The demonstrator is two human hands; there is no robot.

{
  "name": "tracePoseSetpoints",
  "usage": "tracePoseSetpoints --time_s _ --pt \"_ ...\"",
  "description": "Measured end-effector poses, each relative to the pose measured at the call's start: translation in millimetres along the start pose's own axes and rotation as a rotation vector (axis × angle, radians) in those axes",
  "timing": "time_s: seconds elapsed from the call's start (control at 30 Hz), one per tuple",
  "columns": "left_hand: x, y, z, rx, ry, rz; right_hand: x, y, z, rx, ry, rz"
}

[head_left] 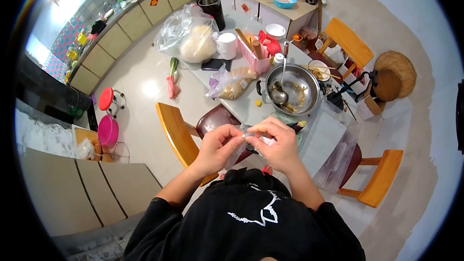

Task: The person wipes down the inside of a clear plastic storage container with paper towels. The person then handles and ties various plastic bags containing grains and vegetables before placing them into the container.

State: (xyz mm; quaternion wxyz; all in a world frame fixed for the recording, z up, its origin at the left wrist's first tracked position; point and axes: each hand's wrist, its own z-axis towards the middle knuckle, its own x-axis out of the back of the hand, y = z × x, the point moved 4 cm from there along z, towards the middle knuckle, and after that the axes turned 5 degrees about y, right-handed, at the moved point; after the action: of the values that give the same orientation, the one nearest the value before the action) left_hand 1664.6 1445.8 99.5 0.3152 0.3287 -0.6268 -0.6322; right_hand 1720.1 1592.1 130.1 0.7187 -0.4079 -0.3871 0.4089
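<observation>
My left hand (pixel 221 149) and my right hand (pixel 276 142) meet in front of my chest at the table's near edge. Both are closed, thumbs and fingers pinching a thin clear plastic bag (pixel 236 155) that hangs below them. What the bag contains, if anything, I cannot make out. Just beyond my right hand lies an eggplant (pixel 297 126), partly hidden. Farther back stands a steel pot (pixel 303 108) with a ladle (pixel 279 96) resting in it and food remnants on its bottom. A small yellow piece (pixel 258 103) sits left of the pot.
On the table (pixel 193 70) are a bag of grainy food (pixel 240 82), a phone (pixel 216 64), a white canister (pixel 226 46), a pink basket (pixel 251 60) and a large plastic bag (pixel 176 34). Wooden chairs (pixel 176 135) stand around it. Green onions (pixel 173 78) hang over its left side.
</observation>
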Motion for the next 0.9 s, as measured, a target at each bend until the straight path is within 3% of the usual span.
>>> tracePoseSetpoints --time_s 0.13,0.3,0.7,0.9 --pt "-1 2 -7 0.024 -0.047 -0.073 -3 -8 -2 0.016 -0.084 -0.026" --pt "4 7 -17 -0.030 0.081 0.189 -12 -17 0 0.004 -0.142 -0.137" --pt "15 3 -31 -0.236 0.227 0.271 -32 -18 -1 -0.076 -0.301 -0.154" --pt "17 -1 -34 -0.231 0.244 0.252 -39 -14 -2 -0.267 -0.396 -0.023"
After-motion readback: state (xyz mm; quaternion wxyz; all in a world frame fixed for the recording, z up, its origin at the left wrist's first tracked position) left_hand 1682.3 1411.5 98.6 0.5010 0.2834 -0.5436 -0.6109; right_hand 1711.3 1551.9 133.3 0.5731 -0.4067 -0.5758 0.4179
